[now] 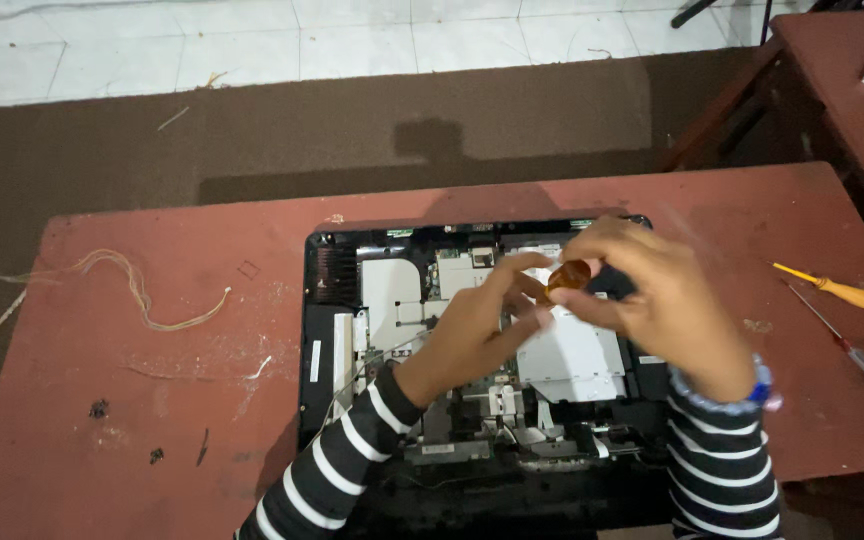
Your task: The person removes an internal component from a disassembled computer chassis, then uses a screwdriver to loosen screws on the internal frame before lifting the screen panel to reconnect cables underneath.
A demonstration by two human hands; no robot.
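Tabletop (152, 400): reddish-brown, scuffed and dusty, spreading out on all sides beneath the fingers.

Opened device (372, 290): a black casing lying flat directly under both hands, its cover off, grey metal shielding plates and circuit boards exposed.

Left hand (467, 335): striped sleeve, raised over the middle of the casing, fingers (512, 285) drawn together and touching the small amber piece from its left side.

Right hand (667, 300): striped sleeve with a blue band at the wrist, above the casing's right half; its fingers pinch the same amber piece from the right.

Loose wire (142, 300): pale, curled, lying well apart to the left of the fingers.

Yellow-handled screwdriver (832, 290): on the tabletop, well apart to the right of the fingers.

Red-handled screwdriver (842, 345): thin, just beside the yellow one.

Amber piece (570, 275): small, translucent orange-brown, held in the air between the two sets of fingers, above the upper middle of the casing. Whether it is tape or a part cannot be told; the picture is blurred there.

Risk, as judged: the piece is small and held only at the fingertips, so a slip would drop it among the exposed boards, where it could lodge out of sight. The screwdrivers lie near the tabletop's right side and a sleeve could knock them off.
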